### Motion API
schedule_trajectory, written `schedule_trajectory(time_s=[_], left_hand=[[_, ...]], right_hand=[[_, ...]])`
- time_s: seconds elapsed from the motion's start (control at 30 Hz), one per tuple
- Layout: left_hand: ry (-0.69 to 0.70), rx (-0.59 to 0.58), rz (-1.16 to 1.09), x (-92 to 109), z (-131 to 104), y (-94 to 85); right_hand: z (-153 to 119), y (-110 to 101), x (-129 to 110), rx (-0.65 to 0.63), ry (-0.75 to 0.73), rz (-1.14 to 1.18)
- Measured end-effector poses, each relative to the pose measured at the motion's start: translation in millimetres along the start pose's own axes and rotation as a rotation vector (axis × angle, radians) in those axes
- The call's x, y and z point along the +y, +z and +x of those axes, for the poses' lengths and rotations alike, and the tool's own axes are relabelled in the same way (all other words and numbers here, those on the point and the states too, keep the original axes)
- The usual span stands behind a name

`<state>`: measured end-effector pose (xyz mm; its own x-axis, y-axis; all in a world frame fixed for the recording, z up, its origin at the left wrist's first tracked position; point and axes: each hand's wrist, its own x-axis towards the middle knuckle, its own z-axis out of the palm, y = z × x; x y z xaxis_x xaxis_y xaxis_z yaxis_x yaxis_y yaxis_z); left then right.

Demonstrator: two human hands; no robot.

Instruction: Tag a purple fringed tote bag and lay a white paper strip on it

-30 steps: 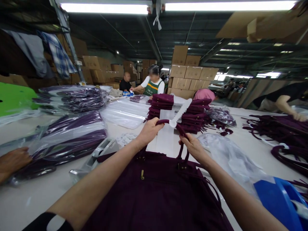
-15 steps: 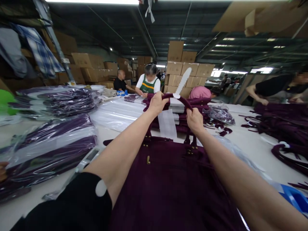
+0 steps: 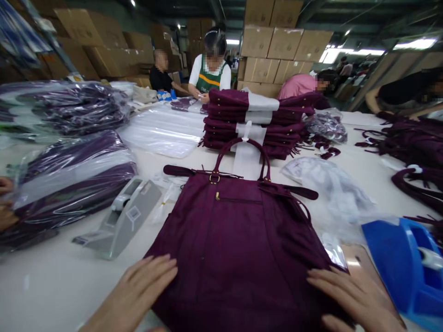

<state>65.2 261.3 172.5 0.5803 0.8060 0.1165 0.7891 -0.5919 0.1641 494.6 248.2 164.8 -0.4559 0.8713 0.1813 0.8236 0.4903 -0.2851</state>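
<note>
- The left hand (image 3: 138,288) lay flat, fingers spread, on the near left corner of the purple handbag (image 3: 235,244), gripping nothing.
- The right hand (image 3: 349,297) lay flat in the same way on the bag's near right corner, fingers stretched out and closed on nothing.
- The purple handbag rested flat on the white worktop (image 3: 44,286), right in front of the person, between the two hands, its handle (image 3: 242,154) pointing away and standing up in an arch.
- A white tag (image 3: 246,131) sat at the top of the handle.
- A grey tape dispenser (image 3: 119,219) stood on the worktop just left of the bag.
- A blue tape dispenser (image 3: 404,269) stood at the right edge, near the right hand.
- Crumpled clear plastic bags (image 3: 328,184) lay to the right of the bag, between it and the blue dispenser.
- At the far left edge another person's hand (image 3: 5,203) touched bagged purple goods (image 3: 72,180) piled there.
- Beyond the handle stood a stack of folded purple bags (image 3: 256,122) with white paper between the layers.
- Flat clear plastic sheets (image 3: 162,129) lay left of that stack.
- Further back, several people worked at the far side of the worktop, one in a green apron (image 3: 209,78).
- Cardboard boxes (image 3: 277,46) were stacked behind them.
</note>
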Motion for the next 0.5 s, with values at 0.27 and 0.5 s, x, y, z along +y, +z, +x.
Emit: schedule_trajectory(time_s=[0.27,0.5], left_hand=[[0.023,-0.200,0.013,47.1,20.3,24.5],[0.028,-0.341,0.121,63.4,35.1,34.2]], right_hand=[[8.2,31.8,-47.1,-0.034,-0.121,-0.152],[12.0,60.3,-53.6,-0.111,-0.139,-0.207]])
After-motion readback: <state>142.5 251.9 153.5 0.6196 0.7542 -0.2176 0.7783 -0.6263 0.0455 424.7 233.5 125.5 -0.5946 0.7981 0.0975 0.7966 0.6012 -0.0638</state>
